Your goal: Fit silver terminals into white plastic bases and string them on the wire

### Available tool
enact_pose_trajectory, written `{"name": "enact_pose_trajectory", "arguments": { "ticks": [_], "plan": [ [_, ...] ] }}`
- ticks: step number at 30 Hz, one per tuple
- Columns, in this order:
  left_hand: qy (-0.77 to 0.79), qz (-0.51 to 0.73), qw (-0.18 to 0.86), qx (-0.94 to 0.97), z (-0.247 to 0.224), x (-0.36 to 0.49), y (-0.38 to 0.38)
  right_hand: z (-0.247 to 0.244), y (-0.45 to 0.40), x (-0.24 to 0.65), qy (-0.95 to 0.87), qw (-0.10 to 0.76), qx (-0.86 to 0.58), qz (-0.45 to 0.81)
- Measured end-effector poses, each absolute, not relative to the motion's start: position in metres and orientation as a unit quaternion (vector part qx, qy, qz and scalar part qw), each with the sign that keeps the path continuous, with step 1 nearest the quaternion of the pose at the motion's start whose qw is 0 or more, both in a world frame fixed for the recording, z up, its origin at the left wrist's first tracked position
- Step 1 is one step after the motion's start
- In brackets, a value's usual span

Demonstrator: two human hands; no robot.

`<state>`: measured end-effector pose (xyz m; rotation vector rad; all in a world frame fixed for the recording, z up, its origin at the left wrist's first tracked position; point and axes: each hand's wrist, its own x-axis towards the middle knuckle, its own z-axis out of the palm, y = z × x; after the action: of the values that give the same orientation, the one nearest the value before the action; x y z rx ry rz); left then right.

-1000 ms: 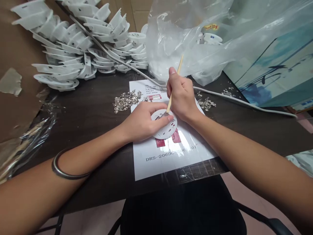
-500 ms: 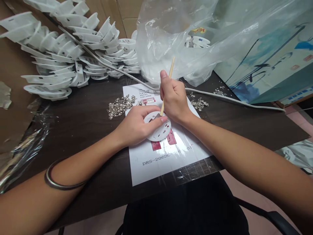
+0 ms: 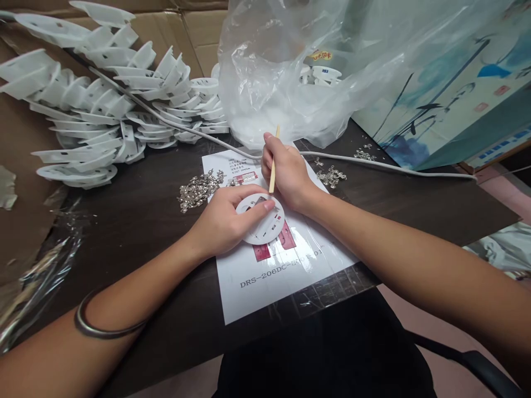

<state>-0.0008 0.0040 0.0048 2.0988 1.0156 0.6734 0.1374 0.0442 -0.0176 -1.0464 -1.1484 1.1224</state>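
Note:
My left hand grips a round white plastic disc with slots cut in it, the thumb lying across its face. My right hand is closed around a pale wooden stick, which looks like a chopstick. The stick's lower end is at the disc's upper edge, near the left thumb; whether it touches, I cannot tell. Beneath the disc lies a printed paper sheet with red pictures. A heap of small metal clips sits beside the left hand, and a smaller heap of metal parts lies right of the right hand.
Stacked white plastic parts fill the back left against cardboard. A clear plastic bag stands behind the hands. One grey cable crosses the dark table. A painted box is at the back right.
The stick has shifted from over the disc's face to its upper edge and stands more upright. The disc shows more of its face. The whole view has shifted slightly.

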Motion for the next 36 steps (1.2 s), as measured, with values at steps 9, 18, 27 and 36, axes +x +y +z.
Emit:
{"name": "enact_pose_trajectory", "arguments": {
  "ticks": [9,18,27,36],
  "plan": [
    [0.381,0.27,0.368,0.804,0.0032,-0.002,0.0038,-0.0153,0.0393,0.1363,-0.504,0.564,-0.474,0.45],
    [0.382,0.255,0.354,0.815,0.0043,-0.0021,0.0037,-0.0164,0.0366,0.1369,-0.55,0.564,-0.473,0.396],
    [0.38,0.273,0.367,0.804,0.0025,-0.0026,0.0041,-0.0167,0.0378,0.1355,-0.541,0.554,-0.467,0.426],
    [0.383,0.276,0.367,0.801,0.0009,-0.0015,0.0047,-0.0146,0.0341,0.1364,-0.575,0.542,-0.504,0.349]
  ]
}}
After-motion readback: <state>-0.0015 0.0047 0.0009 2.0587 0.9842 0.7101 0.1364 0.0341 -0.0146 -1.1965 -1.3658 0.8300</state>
